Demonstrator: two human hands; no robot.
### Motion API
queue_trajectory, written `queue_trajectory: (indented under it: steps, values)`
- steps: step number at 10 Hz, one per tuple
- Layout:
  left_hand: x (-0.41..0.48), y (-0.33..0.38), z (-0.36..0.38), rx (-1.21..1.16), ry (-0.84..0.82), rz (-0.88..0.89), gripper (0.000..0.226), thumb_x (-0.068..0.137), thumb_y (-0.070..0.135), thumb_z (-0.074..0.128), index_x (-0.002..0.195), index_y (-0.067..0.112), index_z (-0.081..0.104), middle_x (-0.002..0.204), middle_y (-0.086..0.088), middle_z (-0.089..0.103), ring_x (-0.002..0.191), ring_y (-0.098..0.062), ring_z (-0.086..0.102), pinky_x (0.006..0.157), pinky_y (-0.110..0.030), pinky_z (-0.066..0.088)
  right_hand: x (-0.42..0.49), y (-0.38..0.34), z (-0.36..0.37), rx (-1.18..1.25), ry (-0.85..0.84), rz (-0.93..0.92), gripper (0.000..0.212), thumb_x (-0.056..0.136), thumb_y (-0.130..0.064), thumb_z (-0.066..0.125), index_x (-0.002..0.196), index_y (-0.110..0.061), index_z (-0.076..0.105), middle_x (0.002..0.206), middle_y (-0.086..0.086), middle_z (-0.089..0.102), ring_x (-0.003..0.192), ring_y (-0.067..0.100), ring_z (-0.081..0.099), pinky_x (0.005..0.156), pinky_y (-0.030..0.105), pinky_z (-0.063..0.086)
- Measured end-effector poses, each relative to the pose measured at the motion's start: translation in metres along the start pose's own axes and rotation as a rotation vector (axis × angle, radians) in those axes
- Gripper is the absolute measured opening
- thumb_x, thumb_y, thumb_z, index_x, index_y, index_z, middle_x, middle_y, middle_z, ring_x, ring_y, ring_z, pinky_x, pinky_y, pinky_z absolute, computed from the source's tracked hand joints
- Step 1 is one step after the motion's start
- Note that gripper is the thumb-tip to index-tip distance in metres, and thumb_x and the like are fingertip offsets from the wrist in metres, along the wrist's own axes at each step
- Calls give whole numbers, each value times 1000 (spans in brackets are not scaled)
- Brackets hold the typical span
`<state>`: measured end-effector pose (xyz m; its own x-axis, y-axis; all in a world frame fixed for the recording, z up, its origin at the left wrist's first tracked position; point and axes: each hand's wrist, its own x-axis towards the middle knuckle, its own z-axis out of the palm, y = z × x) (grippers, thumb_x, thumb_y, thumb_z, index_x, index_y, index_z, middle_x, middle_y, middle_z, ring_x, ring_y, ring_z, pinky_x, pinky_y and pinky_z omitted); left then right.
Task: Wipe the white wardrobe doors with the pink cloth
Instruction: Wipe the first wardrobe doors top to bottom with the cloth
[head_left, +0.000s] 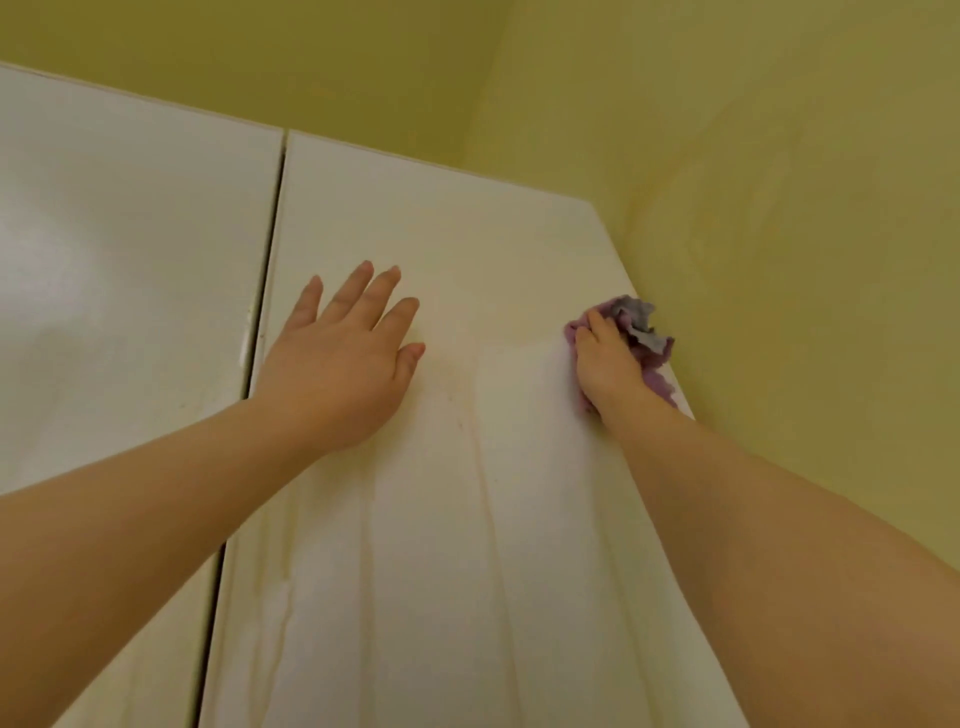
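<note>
Two white wardrobe doors fill the view from below: the right door (441, 519) and the left door (119, 260), with a dark gap between them. My left hand (348, 358) lies flat on the right door, fingers straight and spread. My right hand (605, 358) grips the crumpled pink cloth (641, 332) and presses it against the right door near its right edge. Faint streaks run down the right door below my hands.
A yellow wall (779, 260) stands close to the right of the wardrobe and meets another yellow wall (311, 62) above the door tops. Small chipped marks (247, 343) show on the left door's edge beside the gap.
</note>
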<state>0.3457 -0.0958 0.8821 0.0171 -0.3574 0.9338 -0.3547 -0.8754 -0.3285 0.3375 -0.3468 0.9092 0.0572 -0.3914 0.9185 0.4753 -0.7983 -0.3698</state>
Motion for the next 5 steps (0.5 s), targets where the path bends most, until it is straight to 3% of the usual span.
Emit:
queue_trajectory:
  steps: [1,2,3,4,5]
  values:
    - [-2,-13,2,-8,34,-26,55,100,39,10,152,22,5,159,4,-9,145,-12,-15,116,-37,-10,-10,-50,26,-175,-61,-172,40,101,-16,30,140,-10,38,147,8,34,137,22,26,112,38,20]
    - [1,-16,7,-31,54,-88,54,101,36,14,152,20,8,160,4,-4,146,-12,-10,116,-37,-6,-43,-88,56,-233,-254,-570,40,99,-17,37,139,-18,42,148,4,36,136,21,29,111,34,20]
    - [2,-18,7,-61,55,-123,54,101,35,14,152,20,9,160,5,-2,146,-12,-9,117,-38,-6,-30,-66,56,-361,-188,-541,43,99,-29,34,142,-30,33,152,-1,28,136,24,27,111,38,21]
    - [-3,-22,5,-25,38,-107,53,101,36,11,152,22,6,160,6,-4,145,-11,-12,116,-38,-9,-3,-28,18,-482,58,-55,44,99,-41,25,143,-34,27,155,7,14,141,30,15,111,52,13]
    - [-5,-31,1,4,32,-104,54,101,37,9,152,23,4,159,7,-6,145,-11,-14,116,-39,-10,9,-8,-6,-368,36,368,47,99,-50,15,145,-45,11,156,10,-11,143,26,-12,111,56,-3]
